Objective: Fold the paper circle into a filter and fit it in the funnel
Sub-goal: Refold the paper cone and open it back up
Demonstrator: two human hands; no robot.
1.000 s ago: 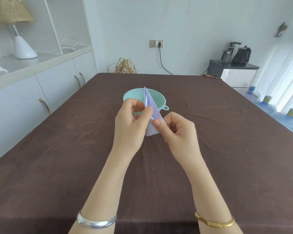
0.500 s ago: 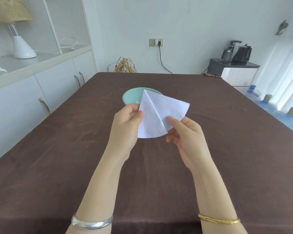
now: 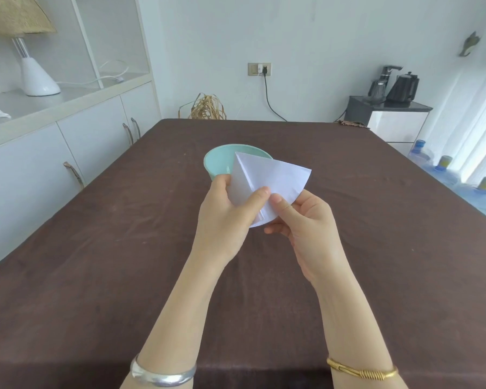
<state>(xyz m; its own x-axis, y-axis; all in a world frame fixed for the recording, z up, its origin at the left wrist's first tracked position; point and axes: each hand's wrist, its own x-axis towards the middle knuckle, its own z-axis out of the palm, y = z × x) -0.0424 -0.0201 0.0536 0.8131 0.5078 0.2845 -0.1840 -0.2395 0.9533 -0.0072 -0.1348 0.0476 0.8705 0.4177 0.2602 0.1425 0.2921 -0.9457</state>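
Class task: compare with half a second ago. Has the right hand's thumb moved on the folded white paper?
Yes. The right hand has closed leftward on the folded white paper, its thumb now beside the left hand thumb; the mint-green plastic funnel stays put.

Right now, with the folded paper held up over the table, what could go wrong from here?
1. The folded paper is held in the air, only near its curved lower edge, by the left hand and the right hand; opening a layer there might crease or tear it.
2. The teal funnel is partly hidden behind the paper, so lowering the cone in could miss the mouth or nudge it across the brown tablecloth.
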